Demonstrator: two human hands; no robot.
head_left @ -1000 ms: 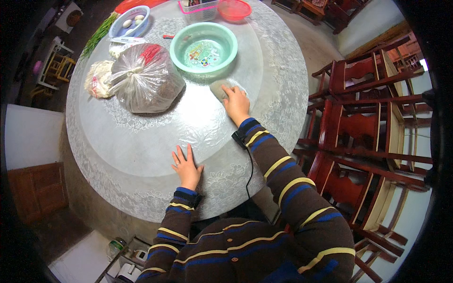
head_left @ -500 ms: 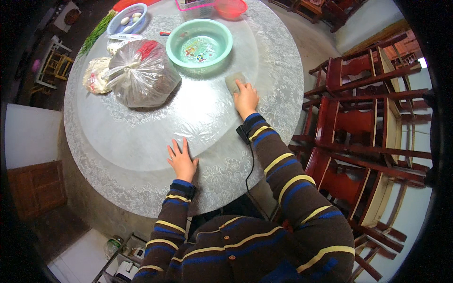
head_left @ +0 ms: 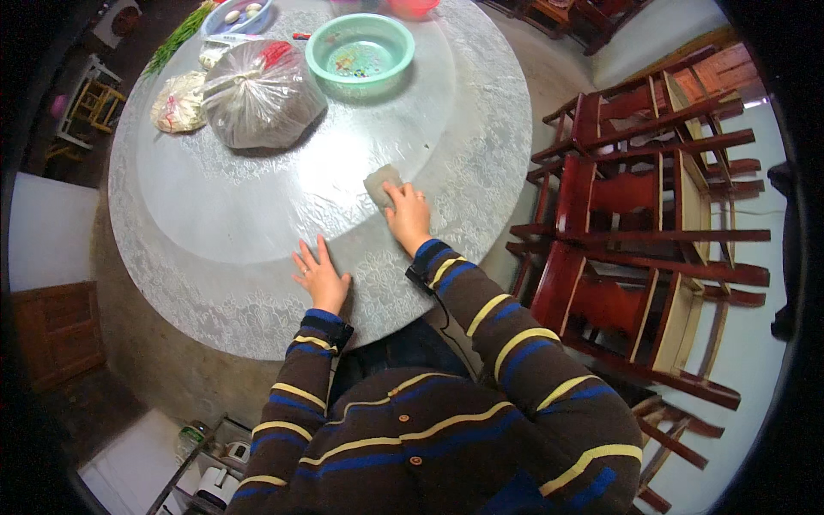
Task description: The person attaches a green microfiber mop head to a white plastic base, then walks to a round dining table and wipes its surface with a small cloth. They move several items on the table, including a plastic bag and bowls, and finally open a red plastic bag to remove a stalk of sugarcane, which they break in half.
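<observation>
My right hand (head_left: 406,216) presses flat on a small grey-brown cloth (head_left: 378,184) that lies on the round table (head_left: 257,292), near the rim of the raised glass turntable (head_left: 257,206). My left hand (head_left: 319,275) rests palm down, fingers spread, on the lace-patterned cover by the table's near edge; it holds nothing. Both sleeves are brown with yellow and blue stripes.
On the far side of the turntable stand a green basin (head_left: 360,53), a knotted clear plastic bag (head_left: 260,93) and a smaller bag (head_left: 178,101). A blue bowl (head_left: 233,15) and green stalks (head_left: 176,39) lie beyond. Stacked red wooden chairs (head_left: 635,197) crowd the right side.
My right hand has slid the cloth back toward me across the turntable, from near the green basin to close by the table's near side. The left hand has stayed planted.
</observation>
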